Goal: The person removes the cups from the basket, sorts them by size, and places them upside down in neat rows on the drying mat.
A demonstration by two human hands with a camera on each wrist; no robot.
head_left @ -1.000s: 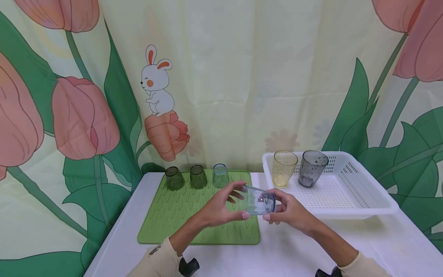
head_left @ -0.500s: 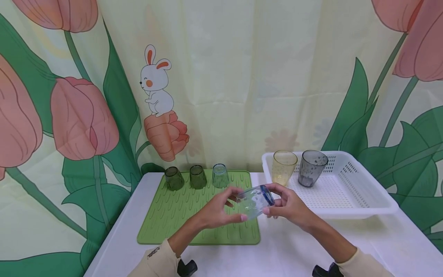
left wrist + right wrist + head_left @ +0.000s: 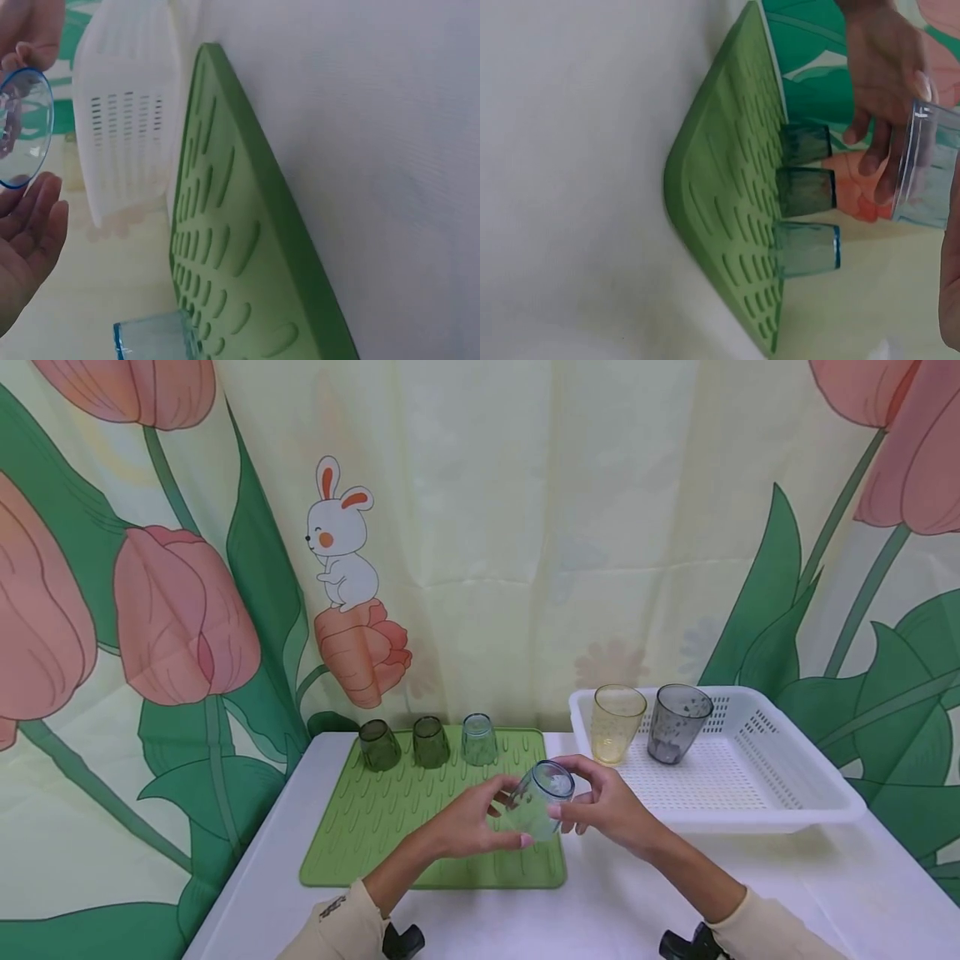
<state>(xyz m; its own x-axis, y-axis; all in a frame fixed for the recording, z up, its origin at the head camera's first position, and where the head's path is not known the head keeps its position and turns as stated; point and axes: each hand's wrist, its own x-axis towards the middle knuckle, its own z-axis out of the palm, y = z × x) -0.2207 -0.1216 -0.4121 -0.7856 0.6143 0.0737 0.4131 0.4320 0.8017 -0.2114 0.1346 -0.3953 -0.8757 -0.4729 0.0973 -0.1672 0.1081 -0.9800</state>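
Observation:
A clear, bluish drinking glass (image 3: 542, 793) is held in the air over the right side of the green drying mat (image 3: 420, 852). It tilts, with its thick base up toward the right and its mouth down toward the left. My right hand (image 3: 618, 806) grips it near the base with thumb and fingers. My left hand (image 3: 465, 820) holds it loosely around the mouth end, thumb below and fingers on the far side. In the left wrist view the blue-edged glass (image 3: 49, 127) sits between both hands, partly cut off.
Along the mat's back edge two dark green glasses (image 3: 379, 747) and a light blue glass (image 3: 478, 742) stand upside down. At right, a white perforated basket (image 3: 780, 814) holds an upright yellow glass (image 3: 617, 727) and an upright grey glass (image 3: 678, 727). A patterned curtain (image 3: 487, 568) hangs behind.
The glass has turned from lying nearly sideways, base to the right, to base upward and mouth down. My right hand has shifted left and turned with it; the left hand has dropped slightly.

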